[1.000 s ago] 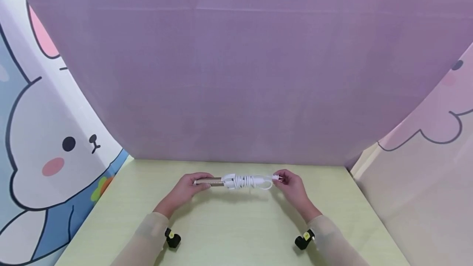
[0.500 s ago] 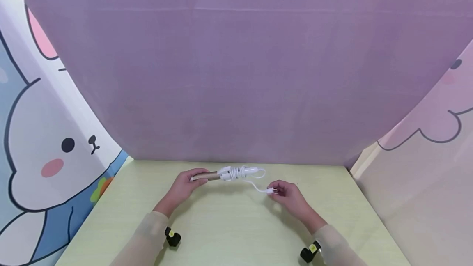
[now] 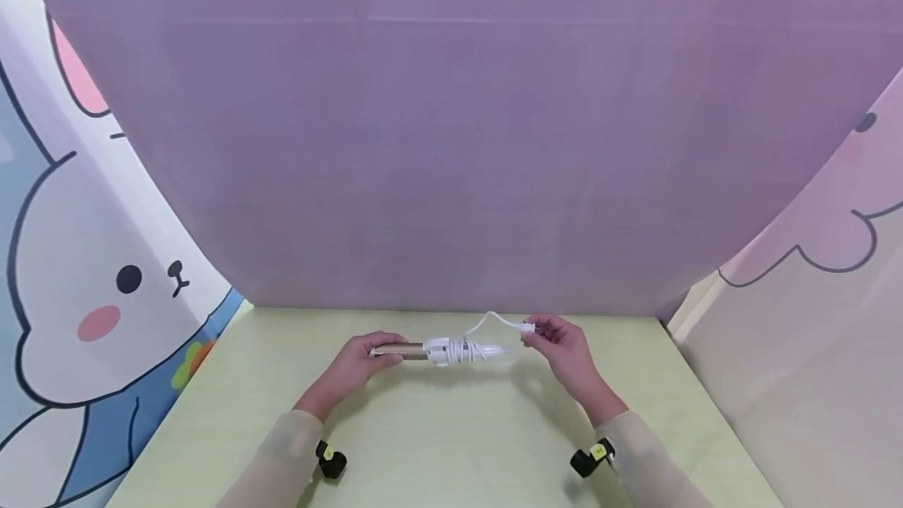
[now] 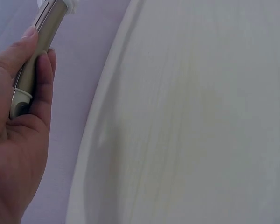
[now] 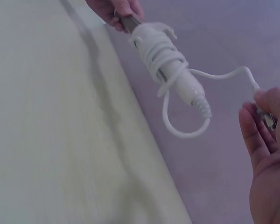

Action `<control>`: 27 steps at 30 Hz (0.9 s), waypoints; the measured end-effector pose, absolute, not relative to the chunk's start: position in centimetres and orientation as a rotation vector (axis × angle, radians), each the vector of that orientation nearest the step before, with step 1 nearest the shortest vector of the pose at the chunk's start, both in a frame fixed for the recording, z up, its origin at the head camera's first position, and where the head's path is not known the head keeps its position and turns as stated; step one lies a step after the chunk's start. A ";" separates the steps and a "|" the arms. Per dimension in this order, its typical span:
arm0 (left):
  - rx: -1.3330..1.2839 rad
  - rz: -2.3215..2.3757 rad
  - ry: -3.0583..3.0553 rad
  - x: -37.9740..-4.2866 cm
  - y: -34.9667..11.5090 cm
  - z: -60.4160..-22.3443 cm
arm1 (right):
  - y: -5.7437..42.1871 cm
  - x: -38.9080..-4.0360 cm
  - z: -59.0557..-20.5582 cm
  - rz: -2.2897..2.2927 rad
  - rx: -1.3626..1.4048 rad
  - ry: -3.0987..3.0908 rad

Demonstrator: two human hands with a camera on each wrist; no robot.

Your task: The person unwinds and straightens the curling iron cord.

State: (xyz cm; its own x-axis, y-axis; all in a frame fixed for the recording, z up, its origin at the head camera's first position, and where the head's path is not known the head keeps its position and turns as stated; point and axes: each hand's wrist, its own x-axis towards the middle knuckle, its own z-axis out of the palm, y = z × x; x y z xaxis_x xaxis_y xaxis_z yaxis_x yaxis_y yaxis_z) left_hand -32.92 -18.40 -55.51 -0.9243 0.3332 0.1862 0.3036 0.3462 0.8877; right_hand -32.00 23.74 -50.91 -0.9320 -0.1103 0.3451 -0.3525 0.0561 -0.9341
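Observation:
A curling iron with a gold-brown barrel and a white handle is held level above the table. My left hand grips it by the barrel end, the thumb on the near side in the left wrist view. White cord is coiled several times round the handle, and a loop hangs off the handle's tail. From the coils a short free length runs to the plug. My right hand pinches that plug between thumb and fingers, off the handle's right end. Fingers partly hide the plug's prongs in the right wrist view.
Beneath both hands lies the pale yellow-green table. A purple cloth rises along its back edge. Printed cloth walls stand at the left and right. Each wrist carries a small black camera.
Some cord has come off the coils. My right hand swung the plug toward me, then up and away to the far side of the handle. My left hand kept its grip, shifting slightly.

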 end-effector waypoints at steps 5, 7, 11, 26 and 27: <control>0.630 1.678 2.530 -32.7 -18.5 -55.4 | 23.8 -33.0 -51.2 1.956 0.395 -2.142; 0.633 1.676 2.527 -32.6 -18.6 -55.3 | 23.9 -33.3 -51.6 1.930 0.359 -2.162; 0.619 1.683 2.516 -32.4 -18.7 -55.1 | 24.3 -33.6 -52.4 1.836 0.283 -2.248; 0.521 1.788 2.504 -32.5 -18.9 -54.4 | 25.9 -33.6 -55.9 1.645 0.331 -2.538; 0.516 1.802 2.498 -32.5 -18.9 -54.3 | 26.1 -33.5 -56.1 1.614 0.348 -2.566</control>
